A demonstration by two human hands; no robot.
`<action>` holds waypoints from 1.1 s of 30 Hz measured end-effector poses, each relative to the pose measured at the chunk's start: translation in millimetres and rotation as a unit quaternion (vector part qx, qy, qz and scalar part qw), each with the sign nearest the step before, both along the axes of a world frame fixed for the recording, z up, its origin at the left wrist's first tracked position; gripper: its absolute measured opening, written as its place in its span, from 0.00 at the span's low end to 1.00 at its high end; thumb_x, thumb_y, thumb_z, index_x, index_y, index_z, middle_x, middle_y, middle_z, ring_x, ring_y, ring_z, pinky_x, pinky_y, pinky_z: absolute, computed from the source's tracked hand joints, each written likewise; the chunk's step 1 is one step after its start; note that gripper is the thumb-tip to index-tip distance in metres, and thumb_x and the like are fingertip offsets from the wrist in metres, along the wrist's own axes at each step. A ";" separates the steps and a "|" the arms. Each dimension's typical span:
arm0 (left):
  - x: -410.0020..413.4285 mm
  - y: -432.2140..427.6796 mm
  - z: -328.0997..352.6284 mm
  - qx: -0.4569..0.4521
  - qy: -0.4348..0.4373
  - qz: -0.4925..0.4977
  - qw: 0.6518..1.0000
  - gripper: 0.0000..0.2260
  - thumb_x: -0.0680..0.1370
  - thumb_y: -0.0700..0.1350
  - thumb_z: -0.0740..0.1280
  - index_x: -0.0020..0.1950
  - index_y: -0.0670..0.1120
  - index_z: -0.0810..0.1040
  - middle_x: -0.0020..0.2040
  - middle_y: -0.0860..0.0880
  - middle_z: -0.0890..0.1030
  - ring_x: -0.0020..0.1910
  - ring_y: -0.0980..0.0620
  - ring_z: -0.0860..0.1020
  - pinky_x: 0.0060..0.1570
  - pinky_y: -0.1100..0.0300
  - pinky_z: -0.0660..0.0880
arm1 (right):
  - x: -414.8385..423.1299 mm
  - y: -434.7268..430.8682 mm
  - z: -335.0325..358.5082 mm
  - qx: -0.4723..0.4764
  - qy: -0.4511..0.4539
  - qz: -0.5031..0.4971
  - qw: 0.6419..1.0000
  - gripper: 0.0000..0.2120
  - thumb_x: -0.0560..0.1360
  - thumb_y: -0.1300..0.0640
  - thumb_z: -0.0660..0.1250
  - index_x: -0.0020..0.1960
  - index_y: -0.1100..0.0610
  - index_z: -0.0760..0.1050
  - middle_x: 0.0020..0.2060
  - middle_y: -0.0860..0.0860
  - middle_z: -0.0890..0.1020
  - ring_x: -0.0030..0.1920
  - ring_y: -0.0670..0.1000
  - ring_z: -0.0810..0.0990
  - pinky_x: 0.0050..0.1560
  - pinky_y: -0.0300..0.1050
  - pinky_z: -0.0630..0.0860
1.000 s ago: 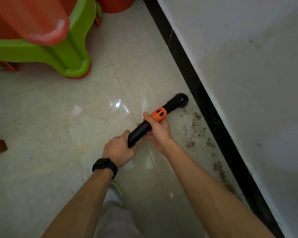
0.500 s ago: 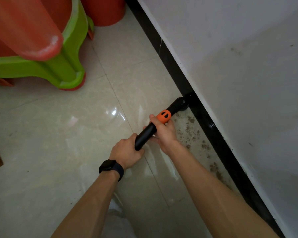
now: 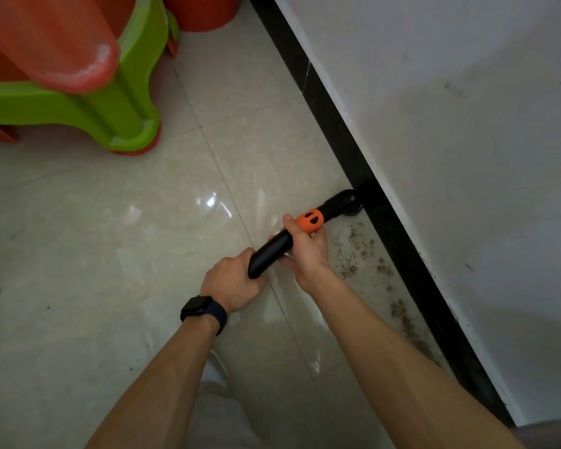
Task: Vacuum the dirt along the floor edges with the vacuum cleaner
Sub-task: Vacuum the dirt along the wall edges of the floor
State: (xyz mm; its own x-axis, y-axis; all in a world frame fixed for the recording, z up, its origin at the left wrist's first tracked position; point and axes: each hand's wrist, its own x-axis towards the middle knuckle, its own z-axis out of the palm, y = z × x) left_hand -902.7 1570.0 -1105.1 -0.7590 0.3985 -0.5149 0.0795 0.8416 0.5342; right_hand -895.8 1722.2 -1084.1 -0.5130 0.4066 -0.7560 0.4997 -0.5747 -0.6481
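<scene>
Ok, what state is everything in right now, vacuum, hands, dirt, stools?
Vacuum cleaner: angled down, nozzle at the skirting board.
Left hand: grips its rear end.
Right hand: grips it by the orange collar.
Dirt: scattered along the skirting board, nearer than the nozzle.
Stools: stacked, upright on the floor.
Watch: strapped on.
</scene>
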 end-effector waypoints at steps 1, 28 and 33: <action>-1.0 -0.5 -0.1 -0.001 0.004 0.006 1.000 0.08 0.76 0.50 0.67 0.49 0.52 0.70 0.37 0.52 0.77 0.36 0.49 0.77 0.33 0.59 0.71 | -3.6 -1.4 -0.6 0.001 0.002 0.007 1.000 0.20 0.79 0.56 0.73 0.66 0.56 0.69 0.54 0.58 0.82 0.50 0.57 0.87 0.40 0.49 0.85; 41.2 -68.5 4.4 -0.055 -0.003 0.046 0.997 0.10 0.76 0.51 0.69 0.46 0.51 0.68 0.35 0.51 0.77 0.33 0.48 0.76 0.31 0.57 0.69 | 37.1 -68.0 -4.6 -0.078 0.020 0.036 0.996 0.22 0.79 0.58 0.73 0.68 0.57 0.66 0.47 0.54 0.82 0.42 0.53 0.87 0.51 0.57 0.85; 26.2 -43.1 2.7 -0.056 0.024 0.000 0.998 0.10 0.76 0.50 0.69 0.50 0.52 0.68 0.35 0.52 0.75 0.35 0.47 0.76 0.32 0.56 0.70 | 29.0 -40.4 -1.6 -0.065 0.029 0.019 0.997 0.22 0.80 0.57 0.73 0.68 0.56 0.67 0.50 0.55 0.82 0.44 0.54 0.88 0.47 0.54 0.85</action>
State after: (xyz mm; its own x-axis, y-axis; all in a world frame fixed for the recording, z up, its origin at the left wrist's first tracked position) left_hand -876.5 1526.9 -1102.5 -0.7839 0.3413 -0.5187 0.1032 0.8954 0.4332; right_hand -866.8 1681.8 -1085.7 -0.5708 0.2873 -0.7692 0.4857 -0.6372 -0.5984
